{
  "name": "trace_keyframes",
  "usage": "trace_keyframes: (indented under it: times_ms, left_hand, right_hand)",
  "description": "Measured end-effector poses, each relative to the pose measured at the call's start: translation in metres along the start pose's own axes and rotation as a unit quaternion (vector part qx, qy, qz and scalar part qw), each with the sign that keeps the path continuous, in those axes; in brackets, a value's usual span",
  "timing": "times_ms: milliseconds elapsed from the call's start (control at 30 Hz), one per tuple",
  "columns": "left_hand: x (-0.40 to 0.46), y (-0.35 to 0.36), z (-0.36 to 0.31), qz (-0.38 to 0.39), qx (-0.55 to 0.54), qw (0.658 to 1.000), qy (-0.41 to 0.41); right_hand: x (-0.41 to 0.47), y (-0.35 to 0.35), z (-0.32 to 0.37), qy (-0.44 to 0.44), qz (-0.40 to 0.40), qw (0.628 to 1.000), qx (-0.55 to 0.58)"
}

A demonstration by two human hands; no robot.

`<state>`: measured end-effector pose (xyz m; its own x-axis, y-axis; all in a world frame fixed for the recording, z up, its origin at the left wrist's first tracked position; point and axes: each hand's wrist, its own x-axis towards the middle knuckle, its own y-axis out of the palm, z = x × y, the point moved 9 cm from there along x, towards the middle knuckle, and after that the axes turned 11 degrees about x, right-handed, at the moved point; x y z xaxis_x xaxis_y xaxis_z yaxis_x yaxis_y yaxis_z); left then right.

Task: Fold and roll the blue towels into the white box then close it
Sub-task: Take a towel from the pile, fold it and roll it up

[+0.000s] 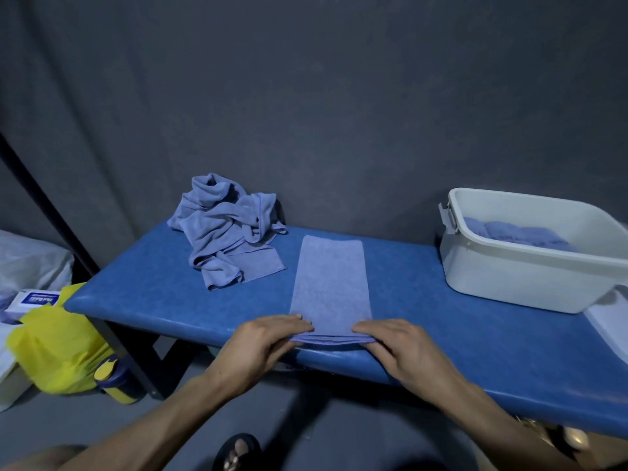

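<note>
Your left hand [263,345] lay palm down at the near left corner of the folded blue towel strip [330,283], its fingers [289,321] held close together and nearly straight, their tips resting on top of the cloth while the thumb sat out of sight beneath. Your right hand [396,350] mirrored it at the near right corner, fingers [365,329] pressed side by side, pinching the layered near edge of the strip. Neither hand was spread wide; both gripped only that near hem, which showed several stacked layers and was lifted slightly off the surface.

The strip itself was a long narrow rectangle of soft light-blue cloth, lying flat and smooth on the padded blue desk [142,283], running away from you toward the grey wall [306,96]. Its far end was squared and lay flat.

To the left of the strip, near but mostly apart from it, sat a crumpled heap of blue towels [226,229], unfolded and bunched against the wall. At the far right of the desk stood the white plastic box [530,277], open, with a grey latch on its left end. Inside it, several rolled blue towels [509,232] lay side by side.
</note>
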<state>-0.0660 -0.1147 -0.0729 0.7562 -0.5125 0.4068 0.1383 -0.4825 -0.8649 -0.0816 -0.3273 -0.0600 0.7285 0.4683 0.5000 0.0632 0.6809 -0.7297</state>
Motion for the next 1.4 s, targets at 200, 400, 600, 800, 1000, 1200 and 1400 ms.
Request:
trace_keyframes:
  times_ms: [200,400,600,800,1000,1200,1400]
  left_hand:
    - [0.019,-0.005,0.017,-0.003,-0.076,0.988,-0.138]
    - [0.046,0.012,0.047,0.054,-0.134,0.963,-0.228]
    - [0.064,0.019,0.057,0.100,-0.070,0.958,-0.260]
    - [0.069,0.019,0.063,0.083,-0.017,0.954,-0.288]
    - [0.073,0.002,0.057,-0.012,0.045,0.975,-0.218]
    - [0.079,0.003,0.030,-0.009,0.101,0.995,-0.012]
    - [0.065,0.004,0.025,0.078,0.149,0.985,0.027]
  right_hand:
    - [0.014,-0.012,-0.025,0.177,-0.049,0.980,0.075]
    - [0.033,-0.010,-0.055,0.296,-0.050,0.947,0.116]
    - [0.046,-0.001,-0.076,0.366,-0.025,0.926,0.093]
    - [0.049,0.003,-0.086,0.395,-0.034,0.916,0.060]
    - [0.058,-0.002,-0.059,0.235,-0.040,0.969,-0.068]
    - [0.064,0.013,-0.033,0.025,0.029,0.983,-0.178]
    - [0.050,0.009,-0.040,0.053,0.126,0.984,-0.118]
